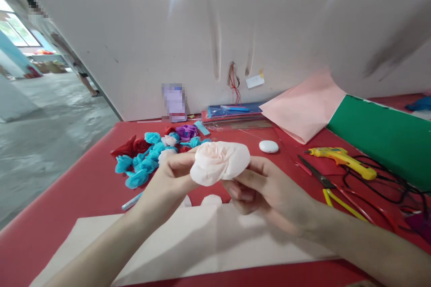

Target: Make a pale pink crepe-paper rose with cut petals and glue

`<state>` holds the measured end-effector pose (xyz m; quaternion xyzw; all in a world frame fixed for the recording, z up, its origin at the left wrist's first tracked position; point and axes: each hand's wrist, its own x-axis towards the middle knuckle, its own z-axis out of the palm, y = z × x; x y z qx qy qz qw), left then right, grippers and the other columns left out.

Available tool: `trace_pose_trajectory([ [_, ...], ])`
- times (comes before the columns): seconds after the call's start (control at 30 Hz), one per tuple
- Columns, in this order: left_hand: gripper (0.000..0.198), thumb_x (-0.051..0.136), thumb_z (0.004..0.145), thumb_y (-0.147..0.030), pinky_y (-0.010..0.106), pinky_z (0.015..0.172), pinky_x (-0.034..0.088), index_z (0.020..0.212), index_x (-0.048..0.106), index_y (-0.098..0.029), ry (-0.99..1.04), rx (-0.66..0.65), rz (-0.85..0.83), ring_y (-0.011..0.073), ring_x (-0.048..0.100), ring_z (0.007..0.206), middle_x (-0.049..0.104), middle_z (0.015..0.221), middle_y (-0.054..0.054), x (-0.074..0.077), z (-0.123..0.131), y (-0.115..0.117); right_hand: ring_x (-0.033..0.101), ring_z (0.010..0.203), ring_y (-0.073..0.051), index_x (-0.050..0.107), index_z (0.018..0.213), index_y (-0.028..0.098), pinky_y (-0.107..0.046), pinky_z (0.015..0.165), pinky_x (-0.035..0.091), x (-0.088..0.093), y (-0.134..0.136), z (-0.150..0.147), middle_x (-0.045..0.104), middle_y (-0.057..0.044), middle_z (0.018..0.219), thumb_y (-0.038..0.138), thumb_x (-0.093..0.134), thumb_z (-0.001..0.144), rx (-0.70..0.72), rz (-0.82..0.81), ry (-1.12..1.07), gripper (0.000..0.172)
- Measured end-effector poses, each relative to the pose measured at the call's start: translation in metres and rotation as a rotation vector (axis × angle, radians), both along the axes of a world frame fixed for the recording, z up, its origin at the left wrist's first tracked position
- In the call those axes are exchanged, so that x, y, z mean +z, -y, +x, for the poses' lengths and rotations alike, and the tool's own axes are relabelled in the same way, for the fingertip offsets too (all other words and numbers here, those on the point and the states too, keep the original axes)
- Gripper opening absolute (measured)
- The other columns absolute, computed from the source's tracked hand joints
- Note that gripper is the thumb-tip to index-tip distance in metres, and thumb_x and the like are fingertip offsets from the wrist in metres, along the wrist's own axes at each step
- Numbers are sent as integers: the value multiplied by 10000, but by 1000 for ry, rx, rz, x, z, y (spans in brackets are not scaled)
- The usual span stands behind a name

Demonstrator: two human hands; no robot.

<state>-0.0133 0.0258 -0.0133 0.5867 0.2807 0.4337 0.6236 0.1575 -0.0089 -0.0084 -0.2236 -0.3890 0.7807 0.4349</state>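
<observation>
I hold a pale pink tissue-paper flower [219, 161] in front of me with both hands, above a red table [67, 188]. My left hand [171, 179] pinches its left side with closed fingers. My right hand [259, 188] grips the flower from below and right, fingers curled under it. Beneath the hands lies a pale pink paper sheet [188, 242] with a few small cut pieces on it.
A pile of blue, red, purple and white paper flowers [151, 154] lies at left. A yellow glue gun [343, 159], yellow-handled scissors [330, 188] and black cables sit at right. Pink [303, 107] and green [387, 139] sheets lean on a white partition. A white oval object [268, 146] lies centre.
</observation>
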Motion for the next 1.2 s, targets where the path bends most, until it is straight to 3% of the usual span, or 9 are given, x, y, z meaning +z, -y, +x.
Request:
trace_pose_trajectory([
  [0.2,143,771,620,-302,376,882,464,614,688,-187,-20,89,-54,276,608,950,723,875,35,-5,7,3,290,489,-39,608,694,133,-178,426,198,-2,1,-1,474,26,593,253,644,808,10,-76,-35,169],
  [0.43,259,755,631,-411,362,809,474,559,666,-179,0,-12,-95,259,632,838,682,594,24,-7,12,0,282,483,-31,630,709,108,-140,403,196,-4,-7,2,451,27,591,218,613,831,165,-168,-103,165],
  [0.57,305,775,583,-441,327,663,482,509,643,-176,-2,-16,-123,233,623,696,610,470,8,-6,13,1,280,463,-22,634,711,104,-122,388,201,-4,-6,2,458,23,593,200,586,849,214,-211,-133,175],
  [0.77,371,802,502,-493,207,421,347,558,629,-170,2,-21,-168,93,467,465,557,499,-37,-8,13,2,311,455,-20,617,725,96,-114,384,234,-5,-3,1,478,17,593,191,566,863,257,-225,-157,176],
  [1.0,434,790,479,-540,209,463,372,493,604,-148,-20,-62,-148,95,438,501,493,511,-19,-11,13,0,308,462,-26,601,660,90,-118,376,236,-7,-3,0,488,10,596,216,613,825,266,-242,-140,208],
  [1.2,494,758,521,-563,199,395,279,400,515,-149,-40,-51,-113,48,239,403,300,404,-70,-20,9,0,288,454,-36,622,722,92,-133,376,235,-7,-6,0,473,20,581,240,612,813,314,-229,-116,174],
])
